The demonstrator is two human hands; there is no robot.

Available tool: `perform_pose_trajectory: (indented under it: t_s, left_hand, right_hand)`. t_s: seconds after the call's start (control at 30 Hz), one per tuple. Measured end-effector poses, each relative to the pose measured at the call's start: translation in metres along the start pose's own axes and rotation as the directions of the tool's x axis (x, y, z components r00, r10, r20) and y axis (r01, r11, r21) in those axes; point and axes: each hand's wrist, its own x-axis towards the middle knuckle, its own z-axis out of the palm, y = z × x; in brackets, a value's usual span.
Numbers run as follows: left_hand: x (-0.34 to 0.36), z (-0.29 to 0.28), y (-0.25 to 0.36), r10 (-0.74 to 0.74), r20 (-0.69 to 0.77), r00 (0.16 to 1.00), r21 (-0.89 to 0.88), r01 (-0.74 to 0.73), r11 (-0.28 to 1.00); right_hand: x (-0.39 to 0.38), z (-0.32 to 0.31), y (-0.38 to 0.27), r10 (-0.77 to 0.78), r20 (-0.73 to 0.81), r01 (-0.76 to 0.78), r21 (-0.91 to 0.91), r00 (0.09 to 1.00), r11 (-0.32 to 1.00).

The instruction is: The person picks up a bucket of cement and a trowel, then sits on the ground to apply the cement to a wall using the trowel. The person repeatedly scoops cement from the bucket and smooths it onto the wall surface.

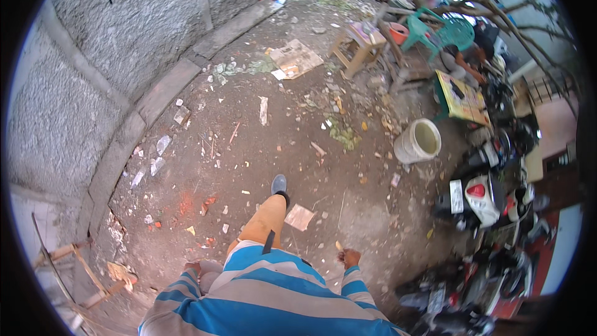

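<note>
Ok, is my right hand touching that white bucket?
Apart. The head view shows your right hand low in the picture and the white bucket farther up, with a wide stretch of dirt ground visible between them.

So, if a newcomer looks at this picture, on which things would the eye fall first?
Probably first the blue-and-grey striped shirt at the bottom centre, with the right hand beside it. Next, the pale bucket on the dirt ground right of centre, and motorbikes parked along the right side. Green chairs also stand out at upper right.
</note>
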Motion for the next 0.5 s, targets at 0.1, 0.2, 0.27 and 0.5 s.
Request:
perform_pose_trajectory:
  t_s: [0.1,0.2,0.27,0.5]
  left_hand:
    - [0.012,-0.028,0.095,0.15,-0.058,0.987,0.178,-0.137,0.974]
    - [0.045,-0.073,0.204,0.427,-0.096,0.899,0.426,-0.351,0.834]
    - [0.028,-0.111,0.266,0.307,-0.213,0.927,0.218,-0.262,0.94]
    - [-0.116,-0.177,0.517,0.313,-0.421,0.851,-0.19,-0.42,0.887]
  right_hand:
    - [0.019,0.038,-0.088,0.061,0.086,-0.05,-0.125,0.994,0.991]
    - [0.074,0.081,-0.185,0.022,0.22,0.036,-0.255,0.975,0.966]
    - [0.099,0.128,-0.254,-0.005,0.091,0.024,-0.202,0.996,0.979]
    - [0.291,0.203,-0.508,-0.302,0.234,0.379,-0.461,0.924,0.802]
